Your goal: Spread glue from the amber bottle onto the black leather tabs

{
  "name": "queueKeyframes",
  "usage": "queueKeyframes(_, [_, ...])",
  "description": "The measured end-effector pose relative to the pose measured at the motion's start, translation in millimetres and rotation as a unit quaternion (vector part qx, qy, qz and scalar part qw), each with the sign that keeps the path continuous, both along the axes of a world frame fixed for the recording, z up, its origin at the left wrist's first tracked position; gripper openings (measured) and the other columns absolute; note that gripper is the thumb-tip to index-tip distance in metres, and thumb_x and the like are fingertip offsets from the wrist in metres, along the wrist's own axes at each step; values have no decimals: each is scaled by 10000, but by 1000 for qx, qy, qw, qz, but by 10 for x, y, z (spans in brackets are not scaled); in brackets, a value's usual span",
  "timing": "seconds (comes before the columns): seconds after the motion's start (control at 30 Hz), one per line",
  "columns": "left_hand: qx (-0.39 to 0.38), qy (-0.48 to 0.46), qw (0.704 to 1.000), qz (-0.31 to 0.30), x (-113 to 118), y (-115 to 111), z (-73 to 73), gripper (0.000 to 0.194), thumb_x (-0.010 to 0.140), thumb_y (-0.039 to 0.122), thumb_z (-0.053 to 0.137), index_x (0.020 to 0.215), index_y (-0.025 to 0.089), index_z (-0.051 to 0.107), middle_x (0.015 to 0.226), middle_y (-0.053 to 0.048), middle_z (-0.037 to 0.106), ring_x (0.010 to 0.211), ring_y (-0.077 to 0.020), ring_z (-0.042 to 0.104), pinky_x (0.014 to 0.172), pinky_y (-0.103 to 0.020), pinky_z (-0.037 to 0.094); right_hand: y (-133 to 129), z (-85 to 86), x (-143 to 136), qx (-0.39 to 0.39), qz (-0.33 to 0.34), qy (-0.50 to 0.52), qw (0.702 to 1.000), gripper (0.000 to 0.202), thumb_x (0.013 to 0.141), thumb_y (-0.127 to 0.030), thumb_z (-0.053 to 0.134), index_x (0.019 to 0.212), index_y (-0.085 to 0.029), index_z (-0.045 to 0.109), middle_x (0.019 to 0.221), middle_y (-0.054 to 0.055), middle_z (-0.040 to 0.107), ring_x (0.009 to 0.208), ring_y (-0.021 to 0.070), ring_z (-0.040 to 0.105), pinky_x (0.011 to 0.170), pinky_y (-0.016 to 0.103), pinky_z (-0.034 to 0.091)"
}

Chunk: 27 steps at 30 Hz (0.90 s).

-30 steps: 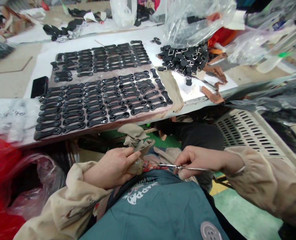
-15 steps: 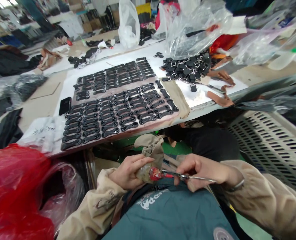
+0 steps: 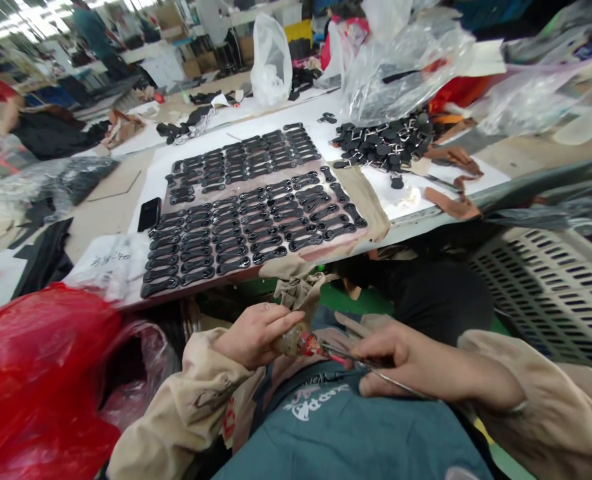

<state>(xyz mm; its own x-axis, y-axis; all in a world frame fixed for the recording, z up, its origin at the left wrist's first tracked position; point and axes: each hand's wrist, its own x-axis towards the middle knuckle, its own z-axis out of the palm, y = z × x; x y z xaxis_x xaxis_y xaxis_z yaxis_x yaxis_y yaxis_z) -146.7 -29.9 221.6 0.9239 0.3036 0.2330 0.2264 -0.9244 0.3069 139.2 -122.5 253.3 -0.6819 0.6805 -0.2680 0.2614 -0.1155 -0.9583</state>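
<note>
left hand (image 3: 259, 333) closed around a translucent container (image 3: 289, 341); right hand (image 3: 401, 360) pinching a slim metal tool (image 3: 337, 351). tool tip is at the container's red end (image 3: 309, 345); can't tell if it's touching. i'd brace the container firmly, use short controlled moves, tip clear of the left fingers. container is low over the apron (image 3: 321, 400), below the table (image 3: 416, 220) edge. red end looks rough, crusted; body yellowish, cloudy.
</note>
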Motion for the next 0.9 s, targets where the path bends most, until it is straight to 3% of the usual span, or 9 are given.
queueKeyframes(0.07, [20,-18,1000,5,-11,-11,-26,456,860,206,495,1308,131,445,990,-114,664,806,-223,629,689,-350,512,15,-8,-16,-130,-3,56,990,488,822,-572,656,937,-102,718,685,-10,528,591,78,408,524,191,302])
queueKeyframes(0.17, [0,-71,997,33,-21,-47,-95,481,861,251,526,1320,125,454,979,-122,658,823,-219,635,695,-334,521,14,-56,-53,-201,-41,92,974,598,791,-635,652,1015,-83,707,604,-35,451,519,55,318,466,188,220])
queueKeyframes(0.27, [-17,-100,993,57,-37,-74,-160,504,860,276,528,1340,144,452,970,-115,655,811,-208,641,685,-314,521,11,-97,-118,-162,-67,89,980,578,788,-632,652,993,-96,722,658,-3,518,565,81,391,486,192,284])
queueKeyframes(0.4, [-29,-82,992,87,-41,-67,-186,481,852,260,538,1318,158,477,932,-102,648,761,-195,634,653,-297,509,32,-111,-198,-71,-106,85,988,439,827,-528,659,1043,-153,731,932,56,658,839,188,548,689,256,448])
queueKeyframes(0.5, [-120,-97,986,67,-9,-31,-150,446,862,283,578,1282,154,505,916,-99,638,760,-182,621,645,-274,500,82,-90,-159,-85,-89,93,988,421,809,-494,692,1029,-136,720,870,40,646,739,145,520,655,236,422])
queueKeyframes(0.6, [-175,-98,980,11,24,31,-69,447,888,342,574,1289,160,503,928,-103,638,785,-186,624,678,-281,505,162,-57,-34,-130,-16,97,987,493,781,-531,701,1032,-107,703,765,5,567,614,87,415,551,196,335])
queueKeyframes(0.73, [-119,-58,991,-27,23,129,53,403,915,311,510,1288,160,509,970,-121,653,825,-201,635,712,-301,502,260,-27,144,-96,70,82,990,538,788,-557,673,1092,-113,691,833,18,569,673,103,442,577,197,334])
queueKeyframes(0.9, [-42,20,999,-19,7,176,156,383,904,255,494,1273,154,515,996,-109,665,833,-204,635,714,-318,490,284,8,322,-77,55,-35,995,495,717,-497,766,1082,-169,702,885,17,595,750,147,508,611,211,380])
